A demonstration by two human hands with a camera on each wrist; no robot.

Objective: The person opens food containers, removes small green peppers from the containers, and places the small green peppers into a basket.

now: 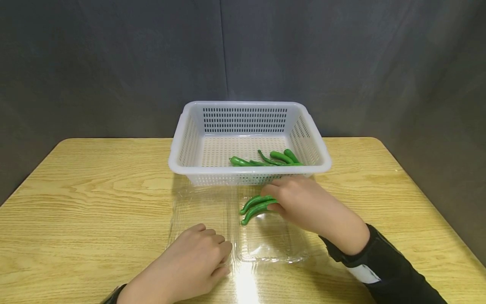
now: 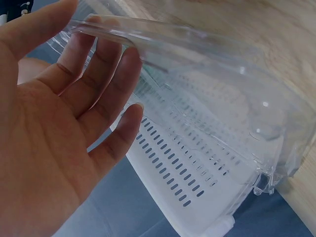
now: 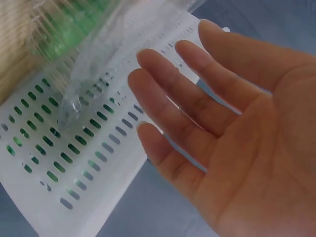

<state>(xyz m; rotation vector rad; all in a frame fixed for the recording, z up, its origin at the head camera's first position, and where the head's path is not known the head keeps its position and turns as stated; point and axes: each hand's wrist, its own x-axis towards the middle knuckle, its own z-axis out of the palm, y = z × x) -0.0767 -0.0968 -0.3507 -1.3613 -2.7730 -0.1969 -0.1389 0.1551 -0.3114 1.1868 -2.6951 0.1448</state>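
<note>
Both of my hands lie loose, fingers straight and gripping nothing. On the left, my left hand (image 1: 197, 257) rests on the near edge of the clear plastic clamshell box (image 1: 201, 211), at its left half; the wrist view shows the straight fingers (image 2: 106, 74) against the transparent rim. On the right, my right hand (image 1: 303, 204) lies over the box's right half, its fingertips touching the stem ends of two green peppers (image 1: 255, 207), which lie side by side in that half (whether any fingertip presses down on them, I cannot tell). The right wrist view shows my palm open and fingers (image 3: 168, 103) spread, with a green blur behind the plastic.

Underneath is a light wooden table (image 1: 76, 202) with strong grain and rounded far corners, and a bright glare falls between my wrists. Behind it hangs a dark grey backdrop (image 1: 114, 63).

Just beyond the box stands a white slotted basket (image 1: 248, 116), its near wall close against the box's far edge. More green peppers (image 1: 271, 159) lie in its near right part, low behind that wall.
</note>
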